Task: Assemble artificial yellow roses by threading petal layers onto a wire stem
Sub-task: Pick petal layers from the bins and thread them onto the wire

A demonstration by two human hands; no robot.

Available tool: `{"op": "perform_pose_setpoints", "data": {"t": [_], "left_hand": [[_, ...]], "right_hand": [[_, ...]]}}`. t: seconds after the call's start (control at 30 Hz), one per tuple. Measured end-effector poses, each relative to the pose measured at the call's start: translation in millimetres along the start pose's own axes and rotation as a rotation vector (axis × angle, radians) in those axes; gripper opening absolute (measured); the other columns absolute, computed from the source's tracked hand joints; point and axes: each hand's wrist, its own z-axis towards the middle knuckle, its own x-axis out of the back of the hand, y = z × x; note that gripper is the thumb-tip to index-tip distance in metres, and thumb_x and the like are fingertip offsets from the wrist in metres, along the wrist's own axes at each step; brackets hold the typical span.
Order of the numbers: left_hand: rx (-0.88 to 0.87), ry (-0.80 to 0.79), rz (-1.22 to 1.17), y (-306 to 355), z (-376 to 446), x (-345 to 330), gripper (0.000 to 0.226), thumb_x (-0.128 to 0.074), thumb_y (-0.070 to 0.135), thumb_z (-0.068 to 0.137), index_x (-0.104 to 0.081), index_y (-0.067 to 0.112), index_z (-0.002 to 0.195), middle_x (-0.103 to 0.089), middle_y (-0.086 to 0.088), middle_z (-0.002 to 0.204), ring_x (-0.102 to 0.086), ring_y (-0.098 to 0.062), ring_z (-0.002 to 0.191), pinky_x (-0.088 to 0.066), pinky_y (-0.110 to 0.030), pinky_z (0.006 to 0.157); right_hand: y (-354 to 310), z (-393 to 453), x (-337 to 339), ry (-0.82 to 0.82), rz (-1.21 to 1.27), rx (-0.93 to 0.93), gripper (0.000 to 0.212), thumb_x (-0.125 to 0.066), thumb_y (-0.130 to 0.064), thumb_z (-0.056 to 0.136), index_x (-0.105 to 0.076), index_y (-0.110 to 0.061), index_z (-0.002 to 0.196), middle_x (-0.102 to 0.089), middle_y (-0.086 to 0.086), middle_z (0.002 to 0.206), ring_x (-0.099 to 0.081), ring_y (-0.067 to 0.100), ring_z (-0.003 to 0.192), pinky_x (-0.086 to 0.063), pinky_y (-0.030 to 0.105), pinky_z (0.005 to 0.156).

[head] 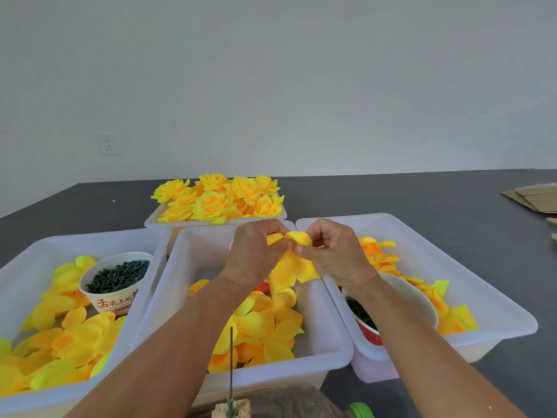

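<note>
Pinched petal layer (294,267) in both grips, left hand (256,254), right hand (334,254); could have torn if tugged apart, wire stem (231,362) at six o'clock.

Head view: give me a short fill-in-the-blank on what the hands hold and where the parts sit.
1. Both the left hand and the right hand pinch a yellow ____ layer.
2. The paper cup of dark green pieces stands in the ____ tub.
3. The finished yellow roses fill the tub ____ from the person.
4. The wire stem stands ____ in its block at the bottom edge.

Missing words: petal; left; farthest; upright
</note>
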Motion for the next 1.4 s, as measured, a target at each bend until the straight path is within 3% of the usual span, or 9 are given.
{"op": "perform_pose_setpoints", "data": {"t": [0.17, 0.37, 0.57, 0.7, 0.83, 0.93, 1.1, 1.23, 1.4], "left_hand": [[0.063, 0.011, -0.152, -1, -1, 7, 0.010, -0.072, 0.007, 0.078, -0.065, 0.015, 0.077, -0.062, 0.004, 0.078, -0.054, -0.008, 0.073, -0.042, -0.014, 0.064], [0.094, -0.079, -0.268, -2, -1, 3, 0.010, -0.072, 0.014, 0.080, -0.066, 0.021, 0.074, -0.066, 0.001, 0.085, -0.057, -0.010, 0.079, -0.047, -0.021, 0.066], [0.037, 0.003, -0.297, -5, 0, 6, 0.017, -0.071, 0.012, 0.080, -0.063, 0.023, 0.070, -0.061, 0.012, 0.071, -0.052, 0.009, 0.067, -0.040, -0.008, 0.063], [0.090, -0.085, -0.383, -3, 0, 4, 0.012, -0.073, 0.014, 0.079, -0.067, 0.019, 0.070, -0.062, 0.007, 0.068, -0.055, 0.004, 0.063, -0.045, -0.012, 0.057], [0.094, -0.142, -0.428, -2, -2, 5, 0.005, -0.073, 0.010, 0.078, -0.070, 0.010, 0.073, -0.067, -0.002, 0.070, -0.058, -0.004, 0.064, -0.048, -0.016, 0.061], [0.096, -0.076, -0.440, -1, -1, 5, 0.014, -0.070, 0.006, 0.080, -0.068, 0.016, 0.072, -0.064, 0.008, 0.062, -0.055, 0.002, 0.058, -0.045, -0.012, 0.057], [0.174, 0.180, -0.542, -5, 4, 9, 0.013, -0.063, 0.001, 0.085, -0.058, 0.007, 0.075, -0.052, -0.010, 0.066, -0.043, -0.014, 0.062, -0.038, -0.019, 0.056], [0.232, 0.019, -0.630, -2, 2, 11, 0.020, -0.069, -0.002, 0.078, -0.054, 0.009, 0.071, -0.054, -0.014, 0.069, -0.046, -0.023, 0.065, -0.042, -0.028, 0.058], [0.294, -0.215, -0.508, 3, -4, 5, 0.029, -0.070, -0.005, 0.076, -0.060, 0.008, 0.099, -0.066, -0.023, 0.094, -0.062, -0.031, 0.083, -0.053, -0.043, 0.075]], "right_hand": [[-2, 0, 3, -0.154, 0.230, -0.098, 0.004, -0.068, -0.007, 0.082, -0.068, -0.009, 0.085, -0.068, 0.005, 0.077, -0.062, 0.012, 0.070, -0.052, 0.023, 0.065], [5, 3, 4, 0.144, 0.051, -0.003, 0.019, -0.076, -0.007, 0.075, -0.060, -0.012, 0.065, -0.061, -0.009, 0.054, -0.056, 0.002, 0.051, -0.047, 0.015, 0.054], [5, 1, -1, -0.134, 0.115, -0.075, 0.019, -0.062, -0.013, 0.089, -0.066, 0.005, 0.094, -0.063, 0.017, 0.076, -0.058, 0.019, 0.068, -0.048, 0.029, 0.062], [5, 0, 1, -0.002, 0.029, -0.015, 0.034, -0.073, -0.011, 0.079, -0.055, 0.018, 0.072, -0.042, 0.017, 0.063, -0.038, 0.024, 0.062, -0.034, 0.035, 0.060], [6, 0, 0, 0.064, -0.076, 0.012, 0.040, -0.080, -0.016, 0.071, -0.048, -0.006, 0.051, -0.038, -0.001, 0.049, -0.033, 0.012, 0.051, -0.029, 0.026, 0.050], [4, 0, -1, 0.089, -0.017, -0.041, 0.041, -0.081, -0.024, 0.070, -0.049, -0.017, 0.047, -0.039, -0.012, 0.042, -0.033, 0.003, 0.042, -0.029, 0.016, 0.044], [-1, 1, 1, -0.084, 0.180, -0.209, 0.041, -0.072, -0.036, 0.072, -0.065, 0.004, 0.076, -0.064, 0.006, 0.061, -0.059, 0.009, 0.051, -0.046, 0.019, 0.052], [1, 2, 4, 0.033, 0.245, -0.226, 0.009, -0.074, -0.014, 0.078, -0.066, -0.010, 0.074, -0.066, 0.000, 0.063, -0.060, 0.011, 0.058, -0.050, 0.022, 0.058], [5, 2, 3, 0.262, -0.076, -0.073, 0.032, -0.082, -0.007, 0.067, -0.052, -0.015, 0.059, -0.051, 0.003, 0.058, -0.045, 0.015, 0.056, -0.042, 0.028, 0.055]]}}
